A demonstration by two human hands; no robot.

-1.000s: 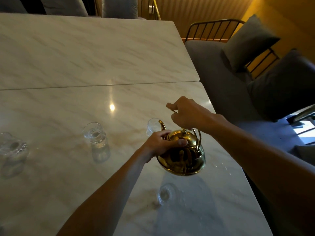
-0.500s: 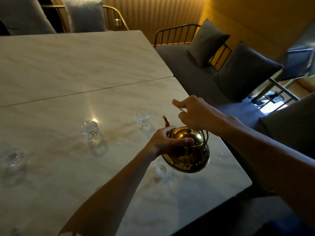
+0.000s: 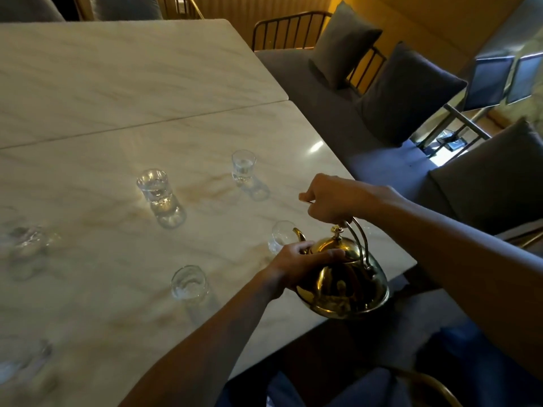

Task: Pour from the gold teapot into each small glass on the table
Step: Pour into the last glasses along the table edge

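My right grip [image 3: 332, 198] clenches the gold teapot's [image 3: 343, 286] arched handle; my left grip [image 3: 299, 259] cups its lid and shoulder. It hangs over the worktop's [image 3: 117, 142] near corner, spout beside a small glass [image 3: 280, 236]. The polished metal is probably slick and weighty, so the handle is the safest hold.

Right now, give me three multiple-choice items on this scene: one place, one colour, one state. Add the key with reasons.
1. The spout of the gold metal teapot is nearest to:
A) the small clear glass by the near right corner of the pale marble table
B) a red mug
C) a plate

2. The bench cushions are:
A) red
B) grey
C) white

3. The right hand:
A) lies flat on the table
B) holds a glass
C) grips the teapot's handle

Key:
1 A, the spout tip overlaps that glass.
2 B, the cushions all look dark grey.
3 C, the fingers curl round the wire handle.
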